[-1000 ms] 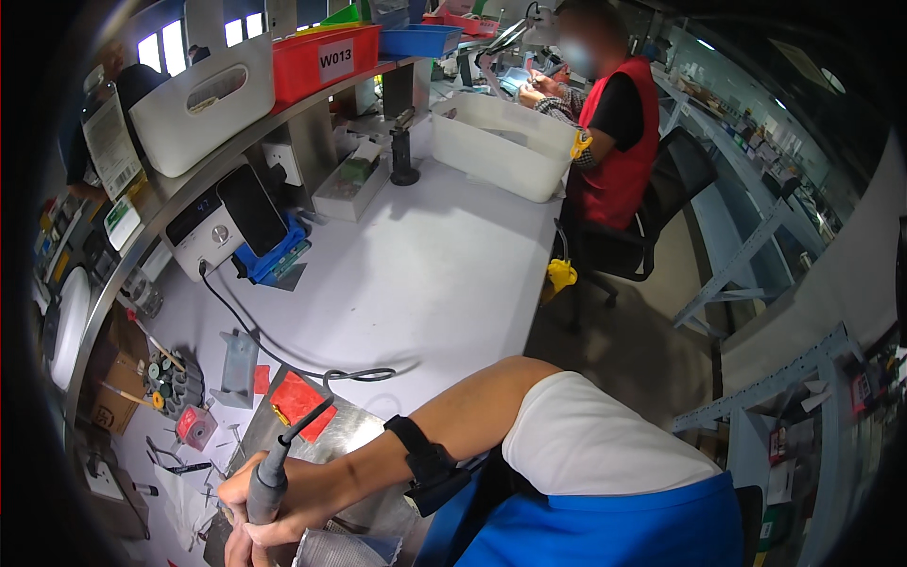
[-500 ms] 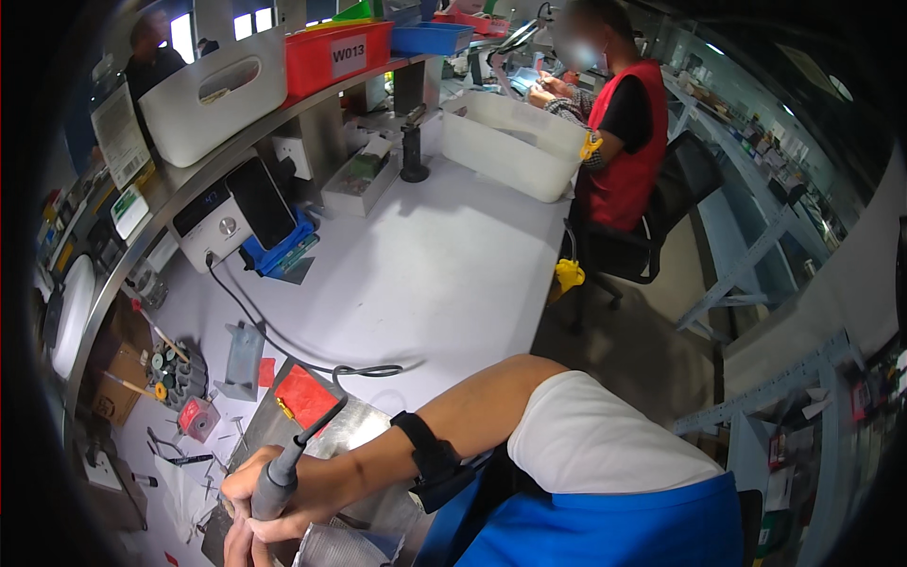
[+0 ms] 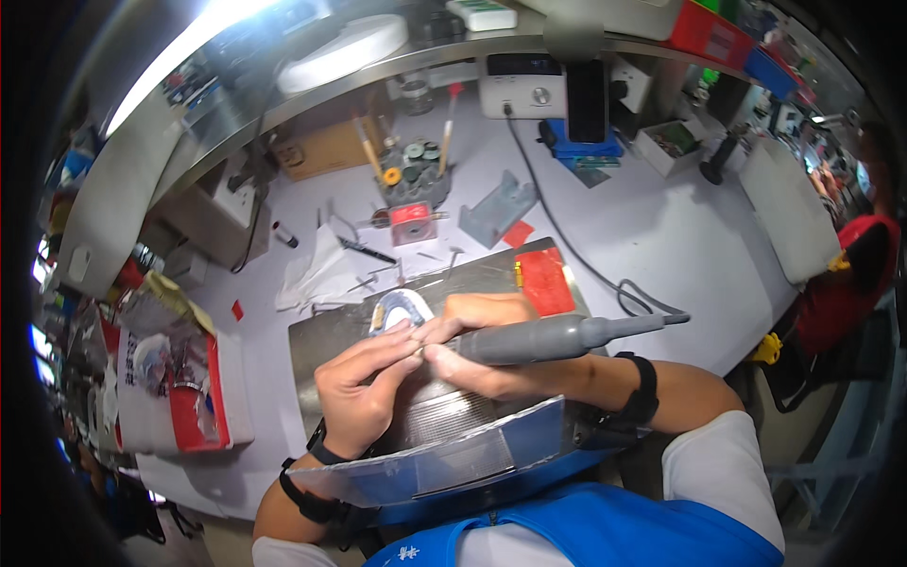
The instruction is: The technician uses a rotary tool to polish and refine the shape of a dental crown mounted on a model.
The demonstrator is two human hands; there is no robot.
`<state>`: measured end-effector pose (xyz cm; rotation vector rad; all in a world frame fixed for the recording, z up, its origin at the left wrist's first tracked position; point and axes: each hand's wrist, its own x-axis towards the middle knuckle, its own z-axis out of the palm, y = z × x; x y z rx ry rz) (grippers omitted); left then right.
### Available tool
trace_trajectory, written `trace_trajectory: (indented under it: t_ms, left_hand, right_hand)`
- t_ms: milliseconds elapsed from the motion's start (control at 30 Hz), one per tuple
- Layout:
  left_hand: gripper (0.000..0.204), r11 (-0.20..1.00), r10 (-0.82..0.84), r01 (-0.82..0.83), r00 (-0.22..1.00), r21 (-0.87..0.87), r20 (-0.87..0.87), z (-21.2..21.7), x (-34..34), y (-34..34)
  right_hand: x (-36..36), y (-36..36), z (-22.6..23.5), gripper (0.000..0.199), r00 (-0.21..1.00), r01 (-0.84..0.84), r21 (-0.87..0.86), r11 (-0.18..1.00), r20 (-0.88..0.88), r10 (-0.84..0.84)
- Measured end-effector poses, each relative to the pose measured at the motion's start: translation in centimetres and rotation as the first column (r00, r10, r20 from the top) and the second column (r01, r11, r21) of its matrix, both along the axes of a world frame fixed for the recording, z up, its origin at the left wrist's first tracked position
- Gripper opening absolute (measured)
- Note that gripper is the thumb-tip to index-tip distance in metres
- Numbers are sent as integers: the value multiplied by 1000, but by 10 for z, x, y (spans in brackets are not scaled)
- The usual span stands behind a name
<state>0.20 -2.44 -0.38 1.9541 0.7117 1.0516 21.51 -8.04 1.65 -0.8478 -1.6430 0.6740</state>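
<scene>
Grey rotary handpiece (image 3: 557,337) gripped in right hand (image 3: 472,345), frame centre, cable trailing right. Left hand (image 3: 364,383) fingers pinched on arch-shaped dental piece (image 3: 397,310), just above fingertips. Metal tray (image 3: 321,350) beneath; red pad (image 3: 545,281) upper right.

At the back of my surface (image 3: 661,236) stands a white control box (image 3: 524,85) with a dark, wide screen strip across its top. A black phone (image 3: 586,99) leans upright just beside it, its dark screen facing me. To my far left lies a crumpled red-and-white package (image 3: 179,387) with a clear wrapper over it. A flat red label-like sheet (image 3: 545,281) lies on the metal tray (image 3: 321,359), and a smaller red square (image 3: 517,233) sits beyond it.
</scene>
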Motion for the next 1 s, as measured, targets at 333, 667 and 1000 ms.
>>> trace_trajectory:
  t_ms: [333,667,1000]
  left_hand:
    - [20,1000,22,-22,1000,-13,-19,4,-4,9]
    - [16,758,75,166,939,630,-336,28,15,50]
    - [21,531,42,498,792,685,-609,36,84,72]
  right_hand:
    - [-1,3,4,10,986,-12,-258,966,-166,-32]
    - [18,7,10,40,923,-125,-127,984,-378,69]
    - [6,-1,23,25,956,-86,-130,988,-289,45]
